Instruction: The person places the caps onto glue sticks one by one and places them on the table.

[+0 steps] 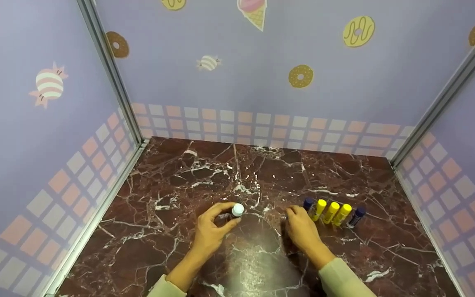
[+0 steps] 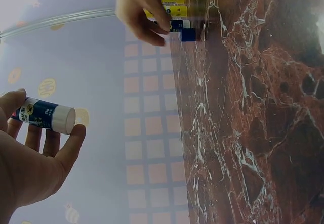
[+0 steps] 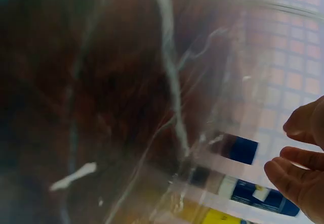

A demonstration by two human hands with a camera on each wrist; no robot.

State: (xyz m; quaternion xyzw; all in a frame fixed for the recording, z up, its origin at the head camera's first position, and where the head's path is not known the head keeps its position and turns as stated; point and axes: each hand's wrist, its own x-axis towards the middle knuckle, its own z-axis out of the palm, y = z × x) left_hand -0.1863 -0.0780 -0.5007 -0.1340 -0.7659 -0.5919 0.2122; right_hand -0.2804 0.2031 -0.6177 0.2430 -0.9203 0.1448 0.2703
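Note:
My left hand (image 1: 211, 231) grips a dark-labelled glue stick (image 2: 43, 114) between thumb and fingers, held upright above the table. Its white base shows in the left wrist view, and its whitish top faces up in the head view. My right hand (image 1: 302, 229) is at the left end of a row of glue sticks, fingers loosely bent and thumb apart, with nothing between them in the right wrist view. Close to its fingertips stands a small dark blue cap (image 3: 244, 150). Beside that cap is a dark blue glue stick (image 3: 263, 197), partly behind the fingers.
To the right, the row continues with yellow glue sticks (image 1: 331, 212) and another dark blue glue stick (image 1: 357, 217). The brown-red marble-patterned tabletop (image 1: 171, 231) is bounded by a patterned back wall (image 1: 237, 90) and side walls with metal edge strips.

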